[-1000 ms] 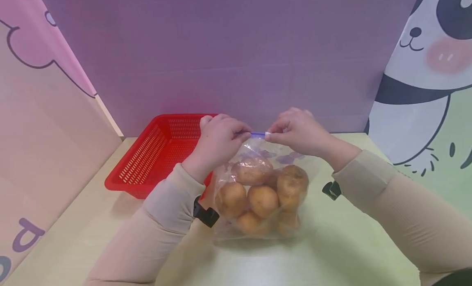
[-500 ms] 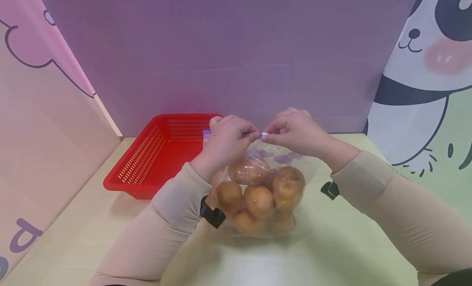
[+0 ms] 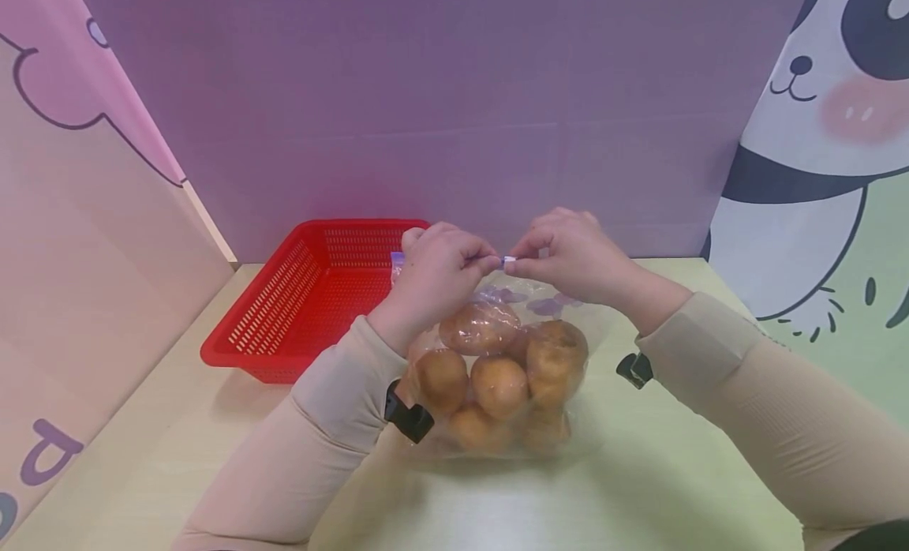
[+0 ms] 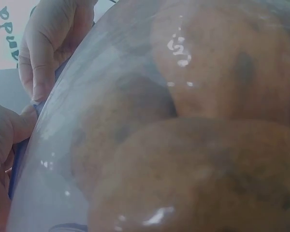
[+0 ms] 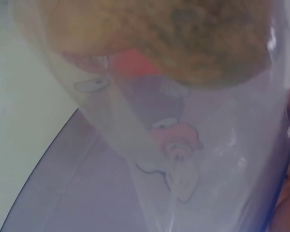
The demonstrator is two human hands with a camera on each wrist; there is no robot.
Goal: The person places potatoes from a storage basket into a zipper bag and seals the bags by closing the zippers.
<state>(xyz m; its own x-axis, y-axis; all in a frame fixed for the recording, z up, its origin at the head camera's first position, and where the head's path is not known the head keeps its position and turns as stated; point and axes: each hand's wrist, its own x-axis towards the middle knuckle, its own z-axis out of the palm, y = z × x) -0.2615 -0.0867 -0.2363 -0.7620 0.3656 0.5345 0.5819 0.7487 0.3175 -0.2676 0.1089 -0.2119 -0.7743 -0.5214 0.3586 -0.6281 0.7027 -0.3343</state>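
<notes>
A clear zip bag (image 3: pixel 529 292) with purple marks near its top stands on the table, filled with several brown potatoes (image 3: pixel 499 387). My left hand (image 3: pixel 447 263) pinches the purple zip strip (image 4: pixel 17 164) along the bag's top edge. Close beside it, my right hand (image 3: pixel 568 253) pinches the white slider (image 3: pixel 509 260) on that strip between thumb and forefinger. Both thumbs nearly meet over the middle of the bag. The left wrist view has potatoes close behind the plastic; in the right wrist view the bag's film hangs below a potato.
A red plastic basket (image 3: pixel 218 354) with slotted walls stands at the left, its right end behind my left hand and the bag's corner. A purple panel (image 3: pixel 454 117) rises behind the pale table (image 3: pixel 639 472). Printed walls flank both sides.
My left hand has slid right along the strip toward my right hand, baring the bag's left corner in front of the basket. The bag shifted slightly left; the last half second shows almost no motion.
</notes>
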